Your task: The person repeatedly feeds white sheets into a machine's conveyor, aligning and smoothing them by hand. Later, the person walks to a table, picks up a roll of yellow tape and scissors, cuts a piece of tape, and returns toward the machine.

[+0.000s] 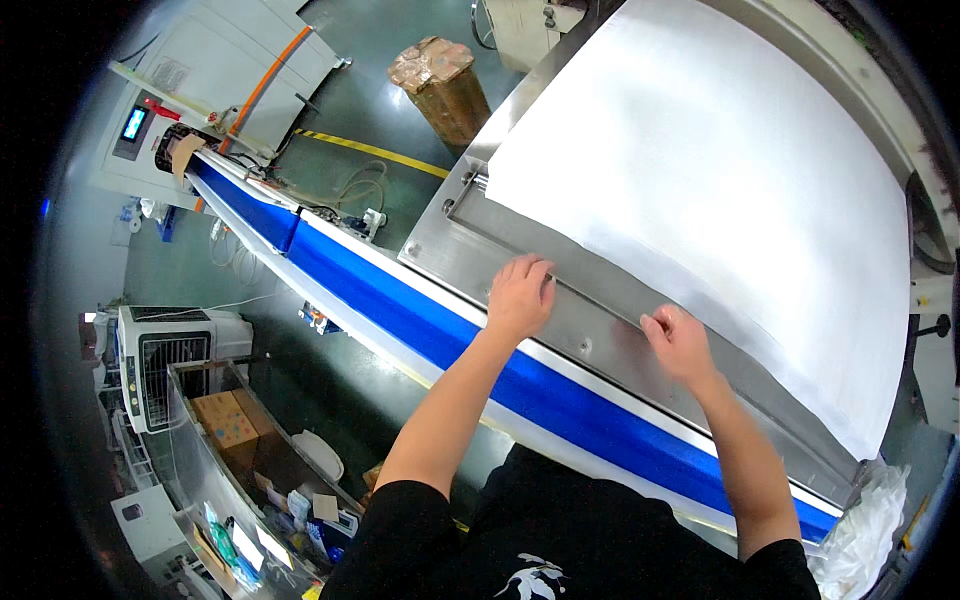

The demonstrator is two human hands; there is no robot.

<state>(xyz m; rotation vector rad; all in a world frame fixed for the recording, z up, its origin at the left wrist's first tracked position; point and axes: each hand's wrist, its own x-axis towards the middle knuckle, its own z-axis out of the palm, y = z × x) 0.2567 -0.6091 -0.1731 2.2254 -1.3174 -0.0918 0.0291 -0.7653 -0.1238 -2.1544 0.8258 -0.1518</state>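
Note:
A large white sheet [710, 190] with a slightly wavy near edge lies over a metal table [620, 345]. My left hand [521, 296] is over the table's near metal strip, its fingers loosely bent and the thumb a little apart. I see nothing held in it. Farther right, my right hand [680, 345] is closed, fingers curled and thumb pointing left, close to the sheet's near edge. Whatever those fingers may hold is hidden. Both forearms reach across a long conveyor with a blue belt [400, 310], between my body and the table.
Beyond the conveyor's far left end stands a white machine [215, 75] with a small lit screen. A brown wrapped bundle [440, 90] is on the floor behind. At left are an air cooler [165, 370] and a metal cart [200, 480] holding cartons. Crumpled clear plastic [865, 530] hangs at right.

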